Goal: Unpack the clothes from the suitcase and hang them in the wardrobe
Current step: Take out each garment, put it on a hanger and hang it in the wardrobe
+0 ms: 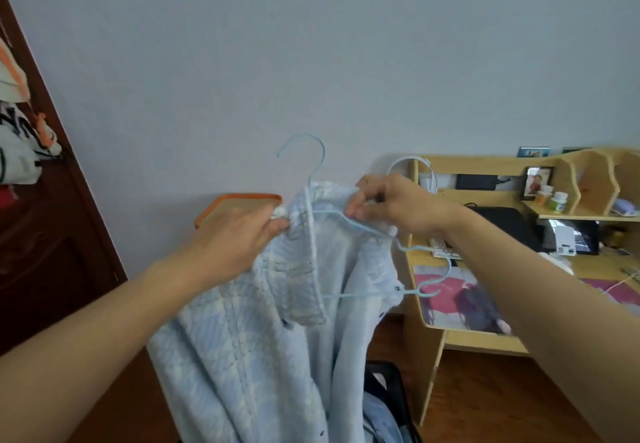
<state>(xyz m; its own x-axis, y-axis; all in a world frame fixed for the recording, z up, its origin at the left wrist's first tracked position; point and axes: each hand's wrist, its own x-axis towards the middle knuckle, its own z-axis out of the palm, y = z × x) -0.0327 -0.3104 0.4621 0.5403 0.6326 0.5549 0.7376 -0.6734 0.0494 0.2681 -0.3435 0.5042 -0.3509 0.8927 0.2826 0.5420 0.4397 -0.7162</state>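
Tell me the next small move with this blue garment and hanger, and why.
Probably draw the garment's right shoulder over the hanger's bare right end. The left hand grips fabric already over the left end; the right hand pinches the collar, while the hanger's right arm and end loops stick out uncovered. Hanging it now would likely let it slide off.

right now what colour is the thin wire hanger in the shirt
Pale blue thin wire hanger, seen in the head view.
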